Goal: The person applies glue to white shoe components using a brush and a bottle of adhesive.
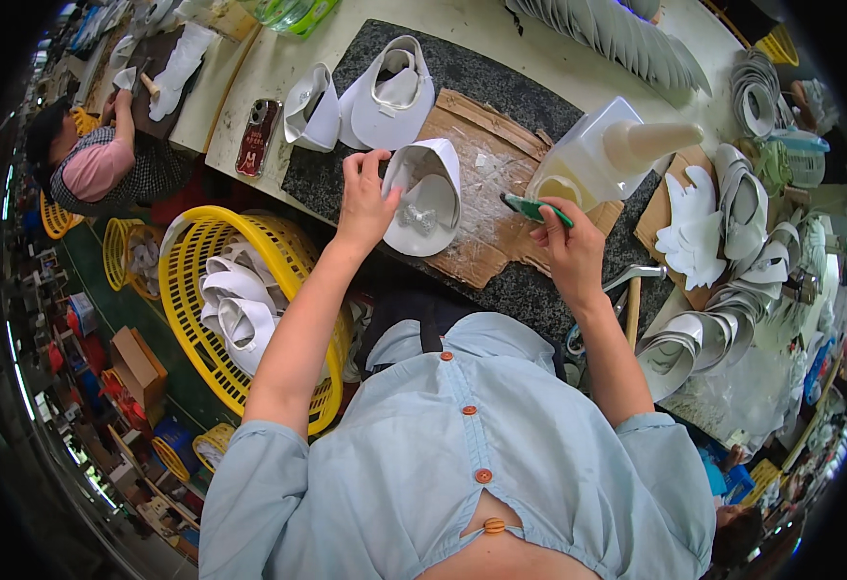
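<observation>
My left hand [365, 205] grips the left edge of a white shoe upper [445, 174], its fingers closed on the rim. The piece stands open over the cardboard, and a clear, shiny patch shows on its inner face. My right hand [575, 249] pinches a small green-handled tool [545, 210], seemingly a brush; its dark tip points left, apart from the upper. Just beyond that hand sits a translucent plastic container [592, 150] with pale yellow liquid and a cream cone-shaped spout. Two more white uppers [393, 116] [314, 111] stand at the far left.
Worn cardboard [481, 256] lies on a dark stone slab [530, 72]. A phone [258, 138] rests at the table's left. Stacked white pieces [670, 353] and a hammer [633, 309] lie right. A yellow basket [180, 280] of uppers stands left below the table. Another person [104, 169] works far left.
</observation>
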Tool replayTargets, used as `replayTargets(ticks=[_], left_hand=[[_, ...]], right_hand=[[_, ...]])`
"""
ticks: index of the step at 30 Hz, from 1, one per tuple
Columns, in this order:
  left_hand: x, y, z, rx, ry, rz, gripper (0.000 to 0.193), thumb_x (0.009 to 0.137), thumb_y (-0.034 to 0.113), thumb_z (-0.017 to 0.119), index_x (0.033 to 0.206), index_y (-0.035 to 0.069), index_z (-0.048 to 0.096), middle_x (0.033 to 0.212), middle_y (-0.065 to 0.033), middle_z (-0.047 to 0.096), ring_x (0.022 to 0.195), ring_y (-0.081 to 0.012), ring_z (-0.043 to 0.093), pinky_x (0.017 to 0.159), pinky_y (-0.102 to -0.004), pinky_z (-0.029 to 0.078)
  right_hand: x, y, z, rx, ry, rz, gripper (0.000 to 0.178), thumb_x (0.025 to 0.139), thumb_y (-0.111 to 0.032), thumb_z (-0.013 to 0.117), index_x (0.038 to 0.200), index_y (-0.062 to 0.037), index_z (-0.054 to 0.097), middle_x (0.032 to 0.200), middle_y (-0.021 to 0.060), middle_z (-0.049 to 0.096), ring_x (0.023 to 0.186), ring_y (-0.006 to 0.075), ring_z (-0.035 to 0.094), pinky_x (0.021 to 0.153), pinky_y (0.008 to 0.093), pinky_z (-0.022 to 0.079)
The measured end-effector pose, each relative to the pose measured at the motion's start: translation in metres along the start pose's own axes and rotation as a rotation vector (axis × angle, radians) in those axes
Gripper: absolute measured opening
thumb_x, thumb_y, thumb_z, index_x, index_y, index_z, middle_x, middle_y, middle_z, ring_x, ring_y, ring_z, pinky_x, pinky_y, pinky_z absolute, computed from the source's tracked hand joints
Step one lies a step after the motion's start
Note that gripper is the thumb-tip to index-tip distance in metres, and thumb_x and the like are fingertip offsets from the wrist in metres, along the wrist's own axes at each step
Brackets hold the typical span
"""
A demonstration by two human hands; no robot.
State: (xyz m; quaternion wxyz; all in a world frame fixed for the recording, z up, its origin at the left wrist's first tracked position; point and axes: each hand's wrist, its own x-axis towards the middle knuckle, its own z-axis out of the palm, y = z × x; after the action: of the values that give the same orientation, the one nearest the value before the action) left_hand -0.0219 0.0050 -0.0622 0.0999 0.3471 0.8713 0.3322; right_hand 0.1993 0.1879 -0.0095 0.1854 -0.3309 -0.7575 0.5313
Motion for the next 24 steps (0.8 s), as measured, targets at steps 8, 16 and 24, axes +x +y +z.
replayTargets(ticks=[8, 16, 24], left_hand=[[-0.017, -0.004, -0.003, 0.174, -0.091, 0.134, 0.034, 0.074, 0.001, 0.066, 0.107, 0.011, 0.064, 0.102, -0.0129, 0.042, 0.092, -0.0277, 0.046, 0.087, -0.0348, 0.04], [-0.015, 0.006, 0.004, 0.076, -0.007, 0.047, 0.024, 0.071, 0.004, 0.07, 0.094, 0.011, 0.067, 0.094, -0.0113, 0.043, 0.091, -0.0282, 0.046, 0.085, -0.0367, 0.04], [-0.05, -0.032, -0.011, 0.053, -0.139, 0.093, 0.011, 0.078, 0.008, 0.065, 0.088, 0.009, 0.069, 0.083, -0.0105, 0.048, 0.08, -0.0263, 0.051, 0.075, -0.036, 0.045]], right_hand=[[-0.005, 0.0, 0.001, 0.0, -0.012, 0.052, 0.017, 0.093, -0.013, 0.058, 0.101, 0.0014, 0.061, 0.073, 0.0087, 0.064, 0.059, 0.0129, 0.063, 0.054, 0.0253, 0.049], [-0.004, -0.004, 0.007, 0.008, -0.028, 0.036, 0.018, 0.093, -0.014, 0.057, 0.102, 0.0011, 0.062, 0.07, 0.0079, 0.064, 0.059, 0.0118, 0.063, 0.054, 0.0248, 0.049], [-0.009, -0.001, 0.004, 0.0, -0.024, 0.088, 0.017, 0.094, -0.013, 0.056, 0.102, 0.0001, 0.062, 0.069, 0.0067, 0.065, 0.058, 0.0107, 0.062, 0.055, 0.0233, 0.05]])
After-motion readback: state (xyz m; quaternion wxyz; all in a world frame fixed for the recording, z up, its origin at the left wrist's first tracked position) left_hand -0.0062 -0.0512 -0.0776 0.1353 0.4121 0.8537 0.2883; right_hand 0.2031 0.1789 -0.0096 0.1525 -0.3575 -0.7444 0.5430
